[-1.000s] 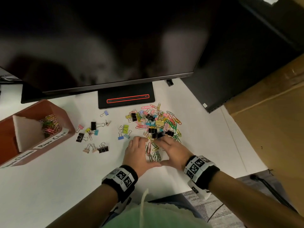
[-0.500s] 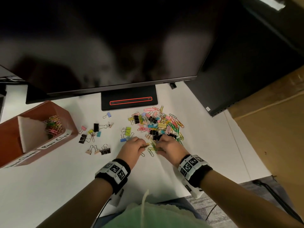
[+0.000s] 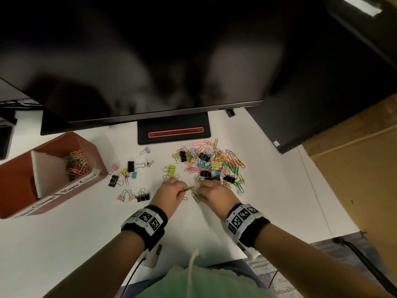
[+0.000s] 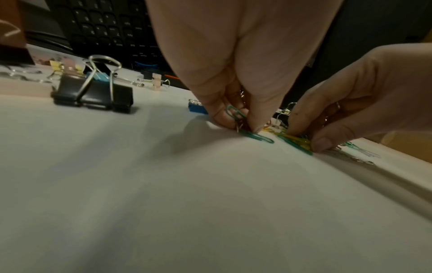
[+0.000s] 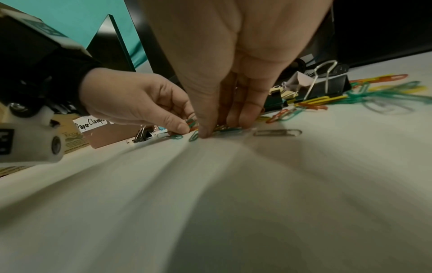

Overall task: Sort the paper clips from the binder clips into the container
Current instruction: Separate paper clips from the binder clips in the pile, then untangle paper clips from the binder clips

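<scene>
A mixed pile (image 3: 211, 163) of coloured paper clips and binder clips lies on the white desk below the monitor stand. At the pile's near edge, my left hand (image 3: 171, 190) pinches a few paper clips (image 4: 236, 115) between thumb and fingers. My right hand (image 3: 211, 193) pinches green and yellow paper clips (image 4: 295, 142) against the desk right beside it. A brown container (image 3: 49, 198) stands at the left; its labelled right compartment holds paper clips (image 3: 76, 162). Separated binder clips (image 3: 129, 173) lie between container and pile.
A large dark monitor (image 3: 150, 61) overhangs the desk, its stand base (image 3: 174, 131) just behind the pile. A black binder clip (image 4: 93, 92) lies left of my hands. A silver paper clip (image 5: 277, 132) lies loose near my right hand. The desk edge runs along the right.
A second ago both hands lay flat, raking paper clips toward me. They have since curled and now pinch clips at the pile's near edge.
</scene>
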Available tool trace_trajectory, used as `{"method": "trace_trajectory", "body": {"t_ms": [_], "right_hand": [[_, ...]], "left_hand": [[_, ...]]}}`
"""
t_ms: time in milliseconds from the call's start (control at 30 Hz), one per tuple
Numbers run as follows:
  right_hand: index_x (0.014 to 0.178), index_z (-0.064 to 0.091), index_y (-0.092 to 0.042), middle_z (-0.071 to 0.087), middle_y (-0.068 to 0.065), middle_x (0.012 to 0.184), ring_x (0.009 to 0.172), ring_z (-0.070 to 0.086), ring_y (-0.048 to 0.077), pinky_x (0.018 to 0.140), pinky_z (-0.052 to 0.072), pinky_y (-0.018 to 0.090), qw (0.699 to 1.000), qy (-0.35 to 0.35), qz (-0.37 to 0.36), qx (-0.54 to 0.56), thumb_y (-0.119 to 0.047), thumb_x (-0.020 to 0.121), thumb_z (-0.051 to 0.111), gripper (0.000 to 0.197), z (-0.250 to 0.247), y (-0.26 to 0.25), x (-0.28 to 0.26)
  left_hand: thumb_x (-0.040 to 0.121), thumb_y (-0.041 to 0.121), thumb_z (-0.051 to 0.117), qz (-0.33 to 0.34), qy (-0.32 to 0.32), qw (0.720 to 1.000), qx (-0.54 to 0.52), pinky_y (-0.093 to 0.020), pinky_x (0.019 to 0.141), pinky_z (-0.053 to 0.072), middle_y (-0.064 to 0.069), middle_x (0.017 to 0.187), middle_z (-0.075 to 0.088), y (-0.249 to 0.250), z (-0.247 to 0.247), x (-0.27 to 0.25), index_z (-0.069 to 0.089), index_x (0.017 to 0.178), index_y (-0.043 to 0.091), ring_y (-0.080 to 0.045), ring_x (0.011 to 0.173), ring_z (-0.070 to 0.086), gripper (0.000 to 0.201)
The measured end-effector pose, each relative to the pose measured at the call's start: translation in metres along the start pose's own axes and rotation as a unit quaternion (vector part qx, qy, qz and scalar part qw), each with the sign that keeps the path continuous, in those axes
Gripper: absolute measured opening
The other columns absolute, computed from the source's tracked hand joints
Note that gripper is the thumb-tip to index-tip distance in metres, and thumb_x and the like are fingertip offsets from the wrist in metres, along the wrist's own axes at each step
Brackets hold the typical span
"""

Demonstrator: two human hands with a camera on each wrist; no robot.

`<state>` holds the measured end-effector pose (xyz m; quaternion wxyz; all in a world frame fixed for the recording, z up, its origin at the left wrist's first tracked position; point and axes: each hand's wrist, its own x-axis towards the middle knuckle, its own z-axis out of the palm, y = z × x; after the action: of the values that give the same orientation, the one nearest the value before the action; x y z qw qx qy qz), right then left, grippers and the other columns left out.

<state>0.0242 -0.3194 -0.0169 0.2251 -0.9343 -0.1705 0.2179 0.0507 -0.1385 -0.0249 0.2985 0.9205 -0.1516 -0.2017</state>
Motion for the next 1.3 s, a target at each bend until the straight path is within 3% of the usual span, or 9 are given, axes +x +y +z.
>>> {"method": "trace_trajectory", "body": {"t_ms": [167,233,367,467,600,733,933,1167,1300], "right_hand": [[0.101,0.063,-0.007,0.058,0.010,0.102,0.093,0.058,0.031,0.072,0.050,0.033,0.999,-0.011,0.016,-0.030,0.002,0.084,0.050,0.023,0.003,-0.009,0.009],[0.103,0.062,-0.005,0.056,0.012,0.104,0.094,0.057,0.031,0.070,0.044,0.031,0.999,-0.018,0.030,-0.025,0.006,0.083,0.046,0.028,0.001,-0.014,0.011],[0.106,0.062,-0.006,0.052,0.010,0.113,0.103,0.052,0.029,0.081,0.046,0.035,0.998,-0.017,0.053,-0.001,-0.016,0.085,0.056,0.024,0.002,-0.022,0.010],[0.104,0.062,-0.005,0.053,0.009,0.117,0.111,0.045,0.028,0.091,0.041,0.035,0.996,-0.034,0.078,-0.005,-0.026,0.083,0.064,0.030,0.003,-0.028,0.014],[0.096,0.065,-0.004,0.058,0.012,0.109,0.103,0.054,0.030,0.089,0.041,0.032,0.996,-0.005,0.080,0.028,-0.010,0.086,0.059,0.013,0.006,-0.037,0.023],[0.084,0.066,-0.002,0.055,0.012,0.107,0.094,0.062,0.031,0.084,0.052,0.040,0.993,0.022,0.083,0.077,-0.002,0.081,0.063,0.004,0.008,-0.039,0.027],[0.107,0.060,-0.008,0.060,0.012,0.105,0.092,0.059,0.026,0.085,0.049,0.034,0.987,0.038,0.101,0.118,-0.002,0.080,0.065,0.028,0.004,-0.041,0.032],[0.102,0.066,-0.008,0.063,0.010,0.103,0.091,0.059,0.023,0.081,0.046,0.025,0.988,0.072,0.082,0.109,-0.009,0.086,0.060,0.017,-0.003,-0.035,0.029],[0.100,0.066,-0.014,0.064,0.004,0.099,0.087,0.059,0.017,0.093,0.048,0.046,0.979,0.122,0.106,0.121,-0.015,0.082,0.068,0.018,-0.012,-0.022,0.023]], "left_hand": [[0.081,0.002,0.059,-0.003,0.007,1.000,-0.024,-0.028,0.071,0.046,-0.001,0.084,0.054,-0.003,-0.006,-0.003,0.067,0.087,0.009,-0.019,0.074,0.054,0.013],[0.081,0.001,0.060,-0.013,0.022,0.999,-0.043,-0.018,0.069,0.043,0.001,0.083,0.053,-0.005,-0.010,-0.006,0.067,0.088,0.009,-0.015,0.073,0.054,0.012],[0.080,0.000,0.062,-0.027,0.052,0.996,-0.071,-0.001,0.067,0.037,0.002,0.084,0.055,-0.012,-0.021,-0.013,0.068,0.090,0.008,-0.007,0.070,0.053,0.014],[0.080,0.000,0.063,-0.036,0.059,0.994,-0.089,-0.005,0.070,0.042,-0.001,0.086,0.057,-0.019,-0.027,-0.018,0.068,0.091,0.009,-0.010,0.073,0.056,0.015],[0.079,-0.001,0.063,-0.029,0.058,0.993,-0.095,-0.021,0.074,0.050,-0.004,0.086,0.059,-0.024,-0.033,-0.023,0.068,0.091,0.008,-0.017,0.077,0.059,0.015],[0.079,0.000,0.064,-0.014,0.060,0.993,-0.100,-0.014,0.072,0.047,-0.005,0.086,0.060,-0.028,-0.035,-0.026,0.068,0.092,0.008,-0.017,0.076,0.059,0.016],[0.080,0.001,0.064,-0.011,0.046,0.994,-0.095,-0.006,0.068,0.040,0.000,0.084,0.057,-0.034,-0.040,-0.029,0.067,0.092,0.008,-0.013,0.072,0.056,0.014],[0.081,0.003,0.063,-0.003,0.035,0.995,-0.097,0.000,0.065,0.040,0.002,0.085,0.056,-0.037,-0.046,-0.032,0.066,0.094,0.008,0.001,0.069,0.052,0.014],[0.082,0.005,0.063,-0.005,0.029,0.995,-0.093,-0.003,0.066,0.040,0.004,0.086,0.056,-0.037,-0.047,-0.034,0.066,0.095,0.009,0.001,0.070,0.052,0.014]]}}
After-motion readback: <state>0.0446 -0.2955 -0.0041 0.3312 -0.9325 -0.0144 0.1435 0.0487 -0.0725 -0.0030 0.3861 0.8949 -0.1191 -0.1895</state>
